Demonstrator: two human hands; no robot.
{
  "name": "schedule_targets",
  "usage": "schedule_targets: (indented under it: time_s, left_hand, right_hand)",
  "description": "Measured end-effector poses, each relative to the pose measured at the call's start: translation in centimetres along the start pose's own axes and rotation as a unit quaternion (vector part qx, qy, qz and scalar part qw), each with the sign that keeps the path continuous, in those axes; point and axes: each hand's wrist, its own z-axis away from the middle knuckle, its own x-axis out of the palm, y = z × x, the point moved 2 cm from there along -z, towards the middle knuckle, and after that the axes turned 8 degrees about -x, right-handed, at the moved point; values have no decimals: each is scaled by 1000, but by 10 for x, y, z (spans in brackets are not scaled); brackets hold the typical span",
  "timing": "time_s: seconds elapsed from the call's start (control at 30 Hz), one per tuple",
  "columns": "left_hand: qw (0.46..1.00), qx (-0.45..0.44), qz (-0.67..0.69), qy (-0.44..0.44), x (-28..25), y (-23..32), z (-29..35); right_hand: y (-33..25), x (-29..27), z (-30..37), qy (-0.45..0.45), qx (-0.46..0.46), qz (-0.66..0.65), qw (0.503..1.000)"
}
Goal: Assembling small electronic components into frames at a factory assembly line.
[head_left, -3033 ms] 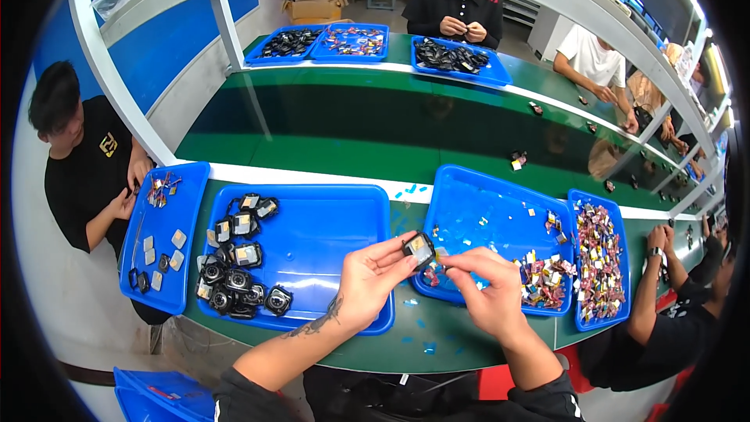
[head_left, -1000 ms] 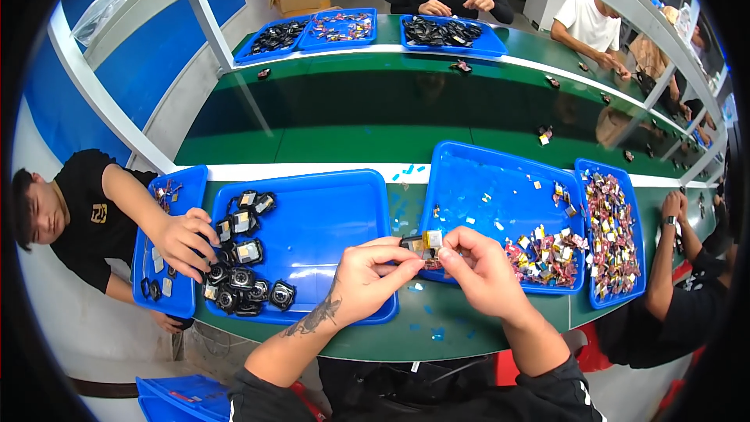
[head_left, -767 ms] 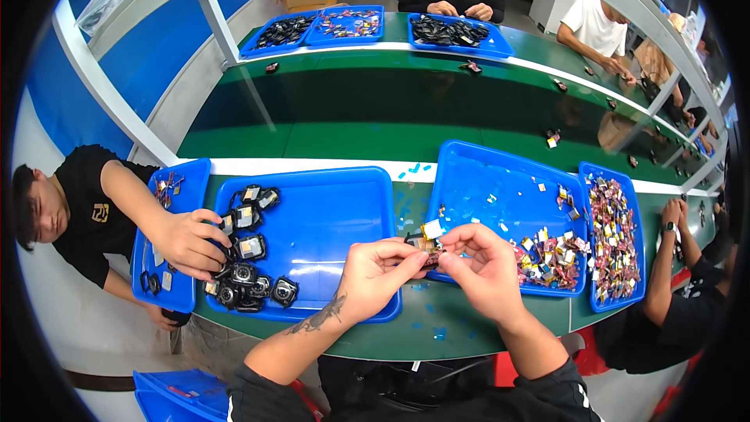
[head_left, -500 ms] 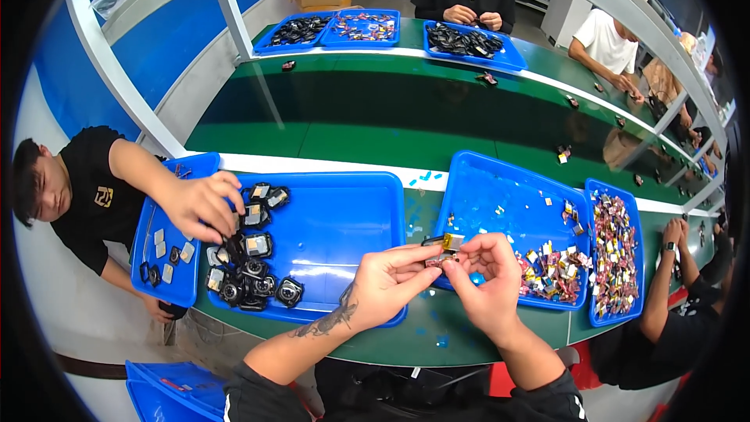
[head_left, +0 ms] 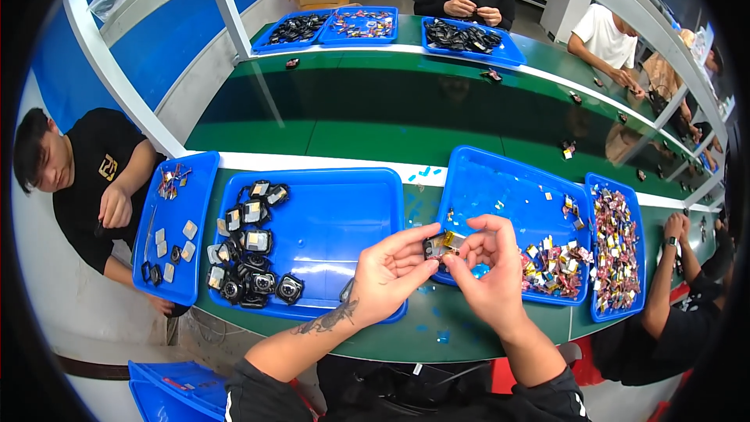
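Above the gap between two blue trays, both my hands meet over a small black case with a silver and yellow-taped part [head_left: 444,244], which looks like a watch body. The fingers of my left hand [head_left: 398,270] pinch its left side. My right hand [head_left: 492,270] is closed at its right edge, thumb and forefinger on it; fine wires there are too small to make out. To the left, black watch-like cases [head_left: 255,242] cluster in a blue tray [head_left: 344,203]. Small boards with wires and yellow tape [head_left: 555,262] lie in the tray [head_left: 508,187] beyond my right hand.
A narrow blue tray [head_left: 617,314] full of similar boards stands at the right. At the left, a co-worker's hand [head_left: 116,207] is beside another tray [head_left: 178,281] with flat silver pieces. A green belt [head_left: 375,133] carrying scattered parts crosses beyond a white rail [head_left: 312,164].
The case between my hands has turned and shows more of its broad side. The left co-worker's hand has drawn back from the tray of black cases. Parts on the belt have shifted slightly right.
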Motion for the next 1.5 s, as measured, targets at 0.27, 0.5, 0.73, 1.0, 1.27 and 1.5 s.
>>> schedule_targets:
  time_s: [0.27,0.5,0.73,1.0,1.27,1.5]
  left_hand:
    - [998,12,14,55,-7,-5,7]
    - [765,154,-615,111,-55,63,26]
    - [502,-2,-787,359,-166,61,88]
    - [763,116,-520,366,-154,75,64]
    - [975,-59,145,155,-70,44,-7]
    - [975,-129,170,66,-22,12,-30]
  right_hand:
    - [6,20,-4,-24,32,-20,999]
    - [25,-30,-79,-97,14,43,994]
    - [177,-50,-223,4,135,237,962]
    - [169,-100,-199,0,80,360,930]
    - [87,-216,-103,-187,17,447,875]
    - [118,-218,-48,-146,16,504,851]
